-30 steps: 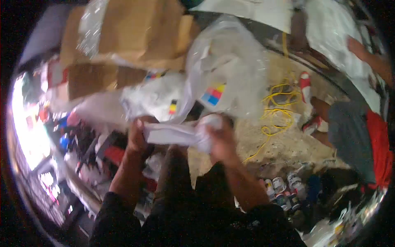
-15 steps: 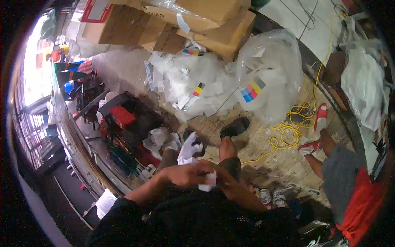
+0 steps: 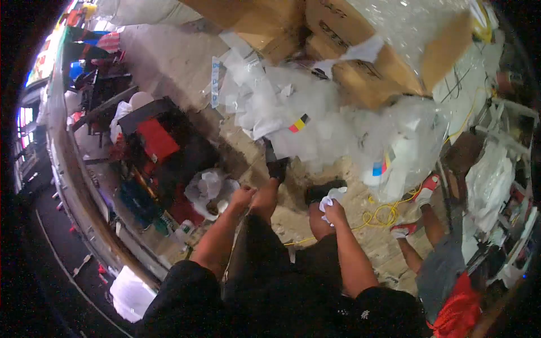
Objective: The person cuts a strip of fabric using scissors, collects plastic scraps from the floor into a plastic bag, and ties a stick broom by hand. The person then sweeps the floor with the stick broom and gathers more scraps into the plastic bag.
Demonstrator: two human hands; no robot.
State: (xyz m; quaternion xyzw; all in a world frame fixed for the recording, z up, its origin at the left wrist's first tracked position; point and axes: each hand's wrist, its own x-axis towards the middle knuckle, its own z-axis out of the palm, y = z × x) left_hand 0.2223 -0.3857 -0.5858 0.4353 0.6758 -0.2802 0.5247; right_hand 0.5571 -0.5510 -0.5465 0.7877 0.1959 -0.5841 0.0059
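Head: crumpled wht wad [image 3: 326, 204] (R hand [image 3: 336, 213])

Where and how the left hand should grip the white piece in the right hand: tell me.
Likely by the loose edge of the white piece, coming from the left: it looks crumpled and juts out of the right hand toward the left hand.

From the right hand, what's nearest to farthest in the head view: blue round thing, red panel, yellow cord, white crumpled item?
1. White crumpled item: held in the right hand.
2. Yellow cord: on the floor nearby.
3. Red panel: off to the left.
4. Blue round thing: far upper left.
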